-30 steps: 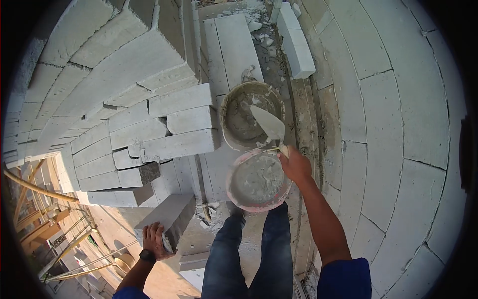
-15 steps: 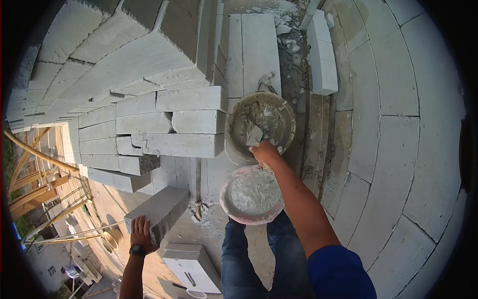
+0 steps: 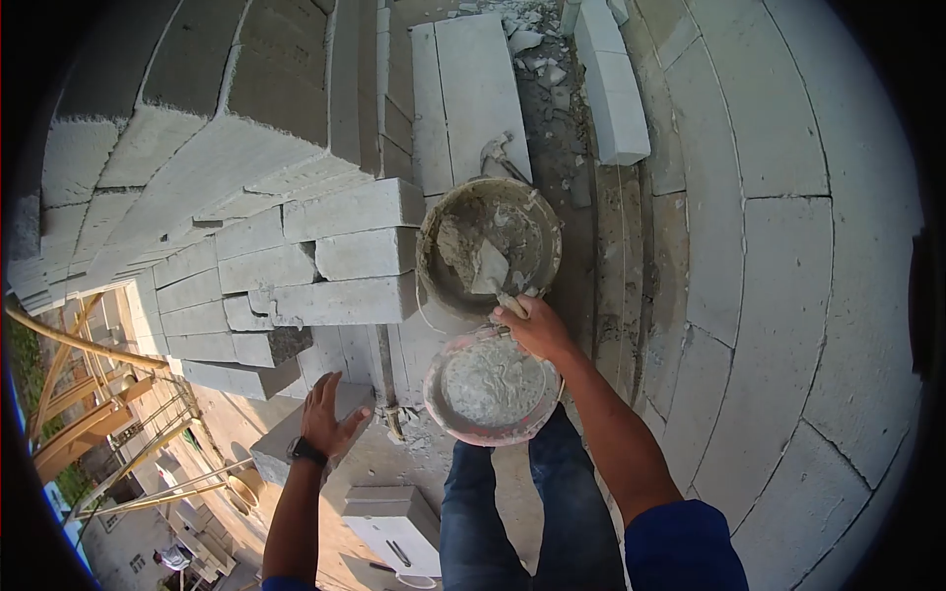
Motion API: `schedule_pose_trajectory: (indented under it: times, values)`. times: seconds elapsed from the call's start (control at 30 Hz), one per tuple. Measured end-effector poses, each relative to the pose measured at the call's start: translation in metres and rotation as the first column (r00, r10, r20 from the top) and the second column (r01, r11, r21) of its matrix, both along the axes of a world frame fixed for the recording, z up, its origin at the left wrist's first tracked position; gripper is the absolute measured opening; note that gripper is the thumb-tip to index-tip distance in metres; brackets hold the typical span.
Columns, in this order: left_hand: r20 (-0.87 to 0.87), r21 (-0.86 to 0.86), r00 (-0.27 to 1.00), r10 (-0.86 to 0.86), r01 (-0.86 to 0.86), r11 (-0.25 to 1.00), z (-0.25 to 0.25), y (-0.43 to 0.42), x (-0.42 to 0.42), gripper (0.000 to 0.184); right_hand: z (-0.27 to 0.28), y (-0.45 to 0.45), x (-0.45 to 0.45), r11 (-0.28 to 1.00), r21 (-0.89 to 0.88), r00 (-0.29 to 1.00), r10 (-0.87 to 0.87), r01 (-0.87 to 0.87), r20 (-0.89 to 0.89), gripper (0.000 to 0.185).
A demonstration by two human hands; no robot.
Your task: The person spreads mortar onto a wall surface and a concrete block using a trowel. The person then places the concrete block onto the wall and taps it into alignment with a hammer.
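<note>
In the head view my right hand [image 3: 534,328] is closed round the handle of a trowel [image 3: 490,268], whose blade lies inside a bucket [image 3: 552,268] of grey mortar. Just below the bucket sits a round basin [image 3: 439,419] filled with a wet, pale grey mix. My left hand [image 3: 330,419] is spread open over a grey block [image 3: 281,443]; whether the palm touches it I cannot tell. A dark watch is on my left wrist.
Beyond the bucket a hammer [image 3: 505,158] rests by pale blocks [image 3: 478,89]. Stacked blocks [image 3: 345,300] fill the left, and a block wall [image 3: 759,286] curves along the right. A white box-like block [image 3: 394,532] lies near my legs. Rubble [image 3: 537,59] litters the far floor.
My left hand has slid up and right along the block, its fingers now spread. My right hand has drawn the trowel slightly back toward me. The view has shifted a little.
</note>
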State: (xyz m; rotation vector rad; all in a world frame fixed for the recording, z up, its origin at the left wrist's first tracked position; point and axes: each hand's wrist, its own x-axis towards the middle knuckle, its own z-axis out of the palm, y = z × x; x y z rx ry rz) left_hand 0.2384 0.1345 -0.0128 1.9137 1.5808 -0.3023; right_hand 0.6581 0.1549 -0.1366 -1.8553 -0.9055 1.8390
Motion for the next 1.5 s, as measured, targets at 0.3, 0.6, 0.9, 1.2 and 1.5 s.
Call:
schedule_pose_trajectory:
  times: [0.3, 0.6, 0.9, 1.2, 1.5]
  values:
    - [0.094, 0.007, 0.994, 0.056, -0.057, 0.998, -0.11, 0.106, 0.144, 0.088, -0.006, -0.028, 0.018, 0.942, 0.269, 0.847, 0.029, -0.201, 0.531, 0.043]
    - [-0.241, 0.045, 0.969, -0.046, 0.059, 0.997, -0.125, 0.086, 0.162, 0.118, -0.012, -0.026, 0.033, 0.862, 0.258, 0.666, 0.117, -0.437, 0.737, 0.036]
    - [-0.336, -0.171, 0.94, 0.056, -0.119, 0.978, -0.149, 0.101, 0.151, 0.145, 0.004, -0.048, 0.024, 0.947, 0.121, 0.696, 0.129, -0.298, 0.707, 0.043]
    - [-0.32, -0.19, 0.947, 0.042, -0.107, 0.976, -0.151, 0.103, 0.144, 0.142, 0.071, -0.18, -0.026, 0.951, 0.243, 0.878, -0.278, 0.194, 0.39, 0.033]
    - [-0.337, -0.193, 0.941, 0.021, -0.091, 0.977, -0.151, 0.1, 0.143, 0.141, 0.023, -0.261, -0.112, 0.992, -0.117, 0.679, 0.121, -0.053, 0.724, 0.043]
